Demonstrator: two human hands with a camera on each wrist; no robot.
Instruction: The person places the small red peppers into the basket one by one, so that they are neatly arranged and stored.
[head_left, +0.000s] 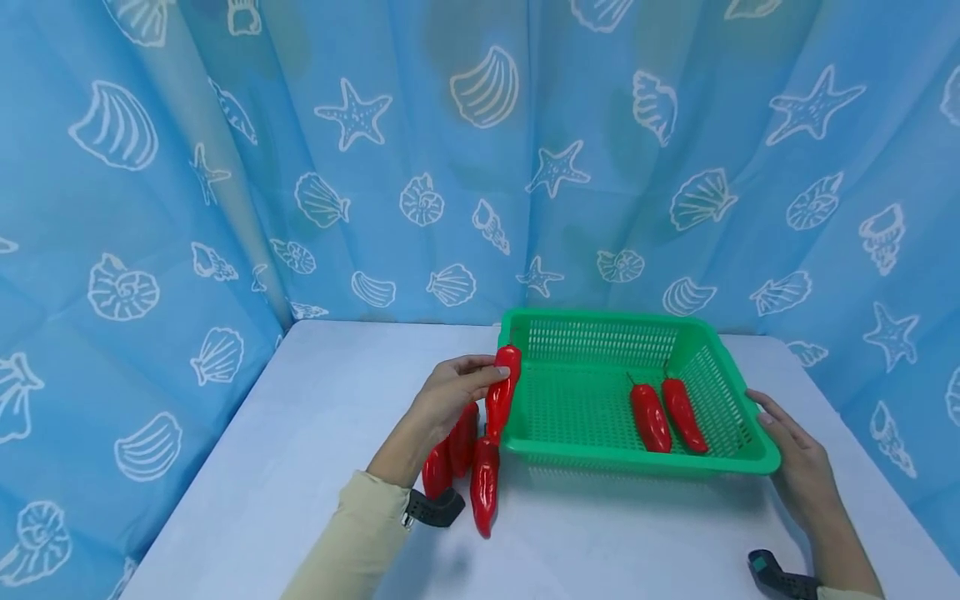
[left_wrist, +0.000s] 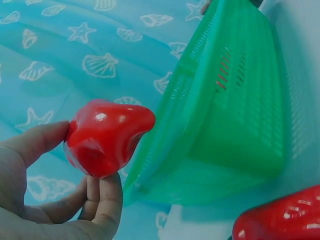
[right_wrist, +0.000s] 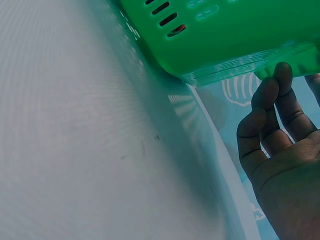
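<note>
A: What's at the far left?

B: Three red chilli peppers (head_left: 462,437) lie close together on the white counter (head_left: 337,400), so that part looks left to do.

A: And the hands?

B: The left hand (head_left: 450,396) pinches a fourth pepper (head_left: 499,408) between thumb and fingers, just beside the left rim of the green plastic basket (head_left: 600,316). I'd call that one midway: lifted, not yet inside.

A: Anything in the basket?

B: Two peppers, side by side near its right end: a left one (head_left: 651,418) and a right one (head_left: 684,415). Those seem done, so perhaps a third of the six visible. Beyond them, the right hand (head_left: 802,458) is at the right rim, fingers loosely bent; I can't tell whether it grips.

A: Any brand or label?

B: No readable writing. The blue curtain (head_left: 420,100) carries only shell and starfish prints.
</note>
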